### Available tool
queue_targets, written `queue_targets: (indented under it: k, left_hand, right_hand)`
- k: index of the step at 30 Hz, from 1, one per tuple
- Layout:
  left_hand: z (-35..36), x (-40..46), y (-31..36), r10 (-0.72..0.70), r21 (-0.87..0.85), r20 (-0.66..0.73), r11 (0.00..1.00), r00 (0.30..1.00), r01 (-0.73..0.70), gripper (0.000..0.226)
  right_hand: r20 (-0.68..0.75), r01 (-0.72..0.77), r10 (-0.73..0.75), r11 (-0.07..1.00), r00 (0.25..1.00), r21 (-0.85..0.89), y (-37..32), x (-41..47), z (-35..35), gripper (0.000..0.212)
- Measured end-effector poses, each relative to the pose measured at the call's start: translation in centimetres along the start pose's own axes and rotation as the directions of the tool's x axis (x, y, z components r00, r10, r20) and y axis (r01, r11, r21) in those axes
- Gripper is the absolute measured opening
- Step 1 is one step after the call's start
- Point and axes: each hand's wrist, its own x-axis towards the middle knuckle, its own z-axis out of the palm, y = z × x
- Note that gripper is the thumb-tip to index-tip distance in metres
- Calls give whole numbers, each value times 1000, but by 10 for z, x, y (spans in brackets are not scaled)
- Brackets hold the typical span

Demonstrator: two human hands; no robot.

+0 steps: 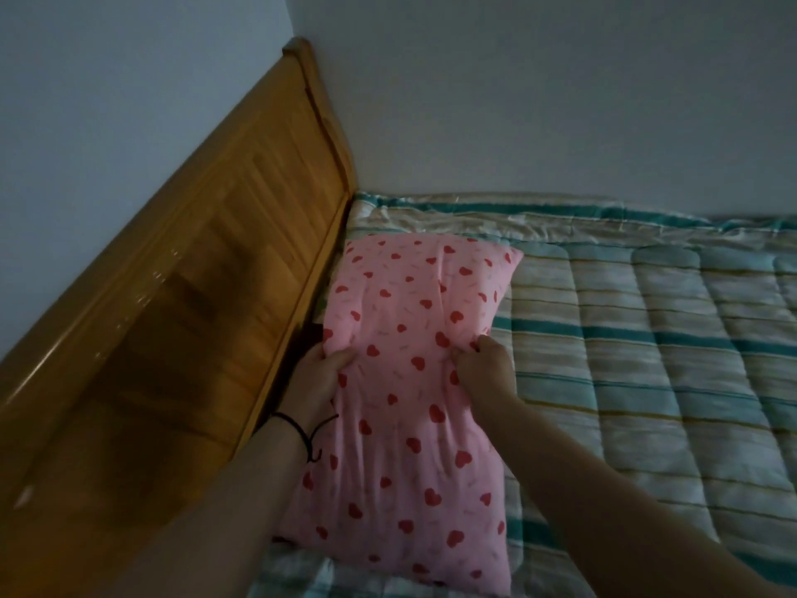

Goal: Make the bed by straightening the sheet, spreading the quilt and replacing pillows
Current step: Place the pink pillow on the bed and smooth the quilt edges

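Observation:
A pink pillow (405, 394) printed with red hearts lies lengthwise on the green-and-cream striped quilt (647, 360), close to the wooden headboard (194, 317). My left hand (317, 373) grips the pillow's left edge at mid-length, a black band on its wrist. My right hand (487, 364) pinches the pillow's right edge at about the same height. The quilt lies spread flat over the bed. The sheet is hidden under it.
The headboard runs diagonally along the left, with a dark gap between it and the mattress by the pillow. Plain grey walls (517, 101) meet behind the bed's far edge. The quilt stretches to the right.

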Motion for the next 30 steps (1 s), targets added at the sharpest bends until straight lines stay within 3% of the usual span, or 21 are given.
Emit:
queue_targets:
  k: [4, 7, 10, 13, 17, 21, 22, 24, 30]
  left_hand:
    - [-5, 79, 58, 108, 6, -8, 994, 994, -108, 48]
    - [-9, 130, 116, 268, 70, -51, 962, 962, -264, 49]
    - [-13, 172, 181, 351, 166, -50, 926, 935, -339, 43]
    - [-19, 199, 212, 385, 202, -61, 908, 921, -367, 46]
    - [-21, 215, 181, 356, 189, -37, 920, 934, -344, 56]
    - [-21, 229, 121, 222, 82, 9, 972, 975, -222, 69]
    - [-19, 220, 113, 199, 80, 33, 976, 979, -202, 66]
    - [-17, 210, 93, 174, 43, 48, 983, 984, -176, 24]
    - [-5, 196, 20, 139, 158, 105, 975, 985, -155, 44]
  right_hand:
    - [-60, 64, -62, 998, 996, 18, -56, 55, 35, 26]
    - [-101, 161, -160, 987, 982, 5, -115, 100, 48, 37]
    - [-68, 259, -263, 964, 962, -62, -185, 143, 61, 50]
    - [-36, 344, -350, 933, 936, -109, -214, 154, 68, 59]
    - [12, 360, -364, 915, 931, -183, -182, 165, 90, 57]
    - [111, 288, -271, 939, 956, -187, -114, 158, 119, 52]
    - [131, 252, -231, 953, 964, -167, -100, 155, 124, 52]
    - [151, 194, -170, 967, 974, -167, -73, 144, 130, 51]
    - [193, 114, -68, 964, 979, -241, -12, 115, 131, 33]
